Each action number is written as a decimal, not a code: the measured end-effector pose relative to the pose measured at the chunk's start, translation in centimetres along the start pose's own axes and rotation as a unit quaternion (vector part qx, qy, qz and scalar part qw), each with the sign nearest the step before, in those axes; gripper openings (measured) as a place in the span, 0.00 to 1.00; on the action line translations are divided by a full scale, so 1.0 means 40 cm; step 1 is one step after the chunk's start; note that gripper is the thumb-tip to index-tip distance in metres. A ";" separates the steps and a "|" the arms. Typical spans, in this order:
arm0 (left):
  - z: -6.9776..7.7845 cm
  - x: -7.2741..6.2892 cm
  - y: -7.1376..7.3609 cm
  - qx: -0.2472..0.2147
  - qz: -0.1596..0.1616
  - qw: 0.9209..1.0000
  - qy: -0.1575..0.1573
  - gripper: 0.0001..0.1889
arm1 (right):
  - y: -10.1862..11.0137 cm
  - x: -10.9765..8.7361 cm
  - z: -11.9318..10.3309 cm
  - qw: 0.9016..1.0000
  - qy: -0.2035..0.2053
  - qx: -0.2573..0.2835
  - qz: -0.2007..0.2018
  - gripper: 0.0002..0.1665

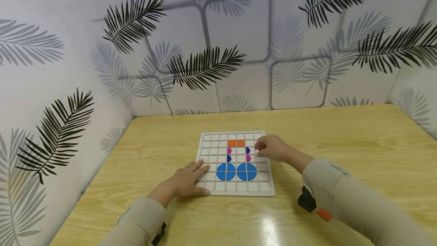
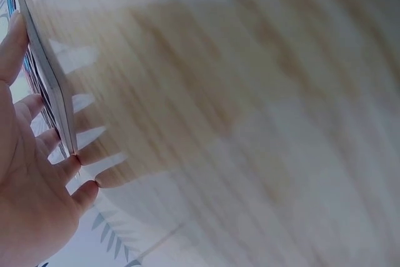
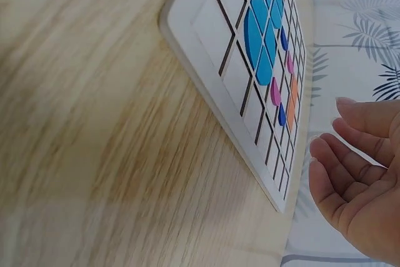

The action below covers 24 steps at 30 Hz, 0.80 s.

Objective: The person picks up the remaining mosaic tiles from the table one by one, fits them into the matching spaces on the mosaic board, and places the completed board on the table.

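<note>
A white grid board (image 1: 230, 186) lies on the table in the head view. Two orange squares (image 1: 236, 143) sit side by side near its top. Below them are small pink half-circles (image 1: 248, 158) and dark blue half-circles (image 1: 247, 150). Blue quarter pieces form two discs (image 1: 226, 172) lower down. My left hand (image 1: 188, 178) rests spread on the board's lower left edge, its fingers also at the rim in the left wrist view. Above the board's right side hovers my right hand (image 1: 273, 148). Its loosely bent fingers (image 3: 325, 176) show nothing between them in the right wrist view.
A red-orange piece (image 1: 324, 214) lies on the wooden table (image 1: 164, 132) below the right forearm. Black devices (image 1: 307, 200) are worn at both wrists. A wall with leaf patterns (image 1: 235, 82) rises behind the table and along its left side.
</note>
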<state>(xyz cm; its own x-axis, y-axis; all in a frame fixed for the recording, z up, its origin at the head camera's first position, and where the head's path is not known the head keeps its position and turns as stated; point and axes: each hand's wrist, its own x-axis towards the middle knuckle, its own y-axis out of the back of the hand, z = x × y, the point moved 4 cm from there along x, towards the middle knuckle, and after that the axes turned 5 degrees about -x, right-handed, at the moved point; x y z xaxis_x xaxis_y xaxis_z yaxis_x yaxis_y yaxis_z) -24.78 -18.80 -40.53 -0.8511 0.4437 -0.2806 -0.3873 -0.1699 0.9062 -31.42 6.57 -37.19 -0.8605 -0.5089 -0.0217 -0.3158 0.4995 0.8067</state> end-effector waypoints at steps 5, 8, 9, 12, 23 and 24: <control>0.004 -0.002 -0.001 -0.001 0.001 1.000 -0.003 0.39 | 0.010 -0.043 0.011 1.000 -0.012 0.017 -0.010 0.10; 0.006 -0.001 -0.003 -0.001 0.002 1.000 -0.006 0.39 | 0.013 -0.071 0.016 1.000 -0.015 0.021 -0.013 0.09; 0.006 0.000 -0.004 -0.002 0.001 1.000 -0.006 0.40 | 0.014 -0.079 0.019 1.000 -0.014 0.022 -0.012 0.09; 0.004 0.002 -0.006 -0.001 0.003 1.000 -0.008 0.40 | 0.018 -0.105 0.022 1.000 -0.001 0.022 -0.005 0.08; -0.001 -0.001 -0.002 0.003 0.009 1.000 -0.007 0.40 | 0.032 -0.198 0.038 0.999 0.017 0.041 -0.011 0.10; -0.002 -0.001 -0.003 0.003 0.009 1.000 -0.007 0.40 | 0.032 -0.208 0.041 0.999 0.016 0.042 -0.013 0.10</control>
<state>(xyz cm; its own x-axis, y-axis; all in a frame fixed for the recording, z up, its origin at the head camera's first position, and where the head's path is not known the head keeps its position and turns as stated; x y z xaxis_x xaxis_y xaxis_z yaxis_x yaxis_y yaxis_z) -24.75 -18.87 -40.65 -0.8526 0.4535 -0.2595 -0.3697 -0.1727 0.9130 -25.30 12.58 -36.94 -0.8385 -0.5445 -0.0225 -0.3718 0.5414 0.7541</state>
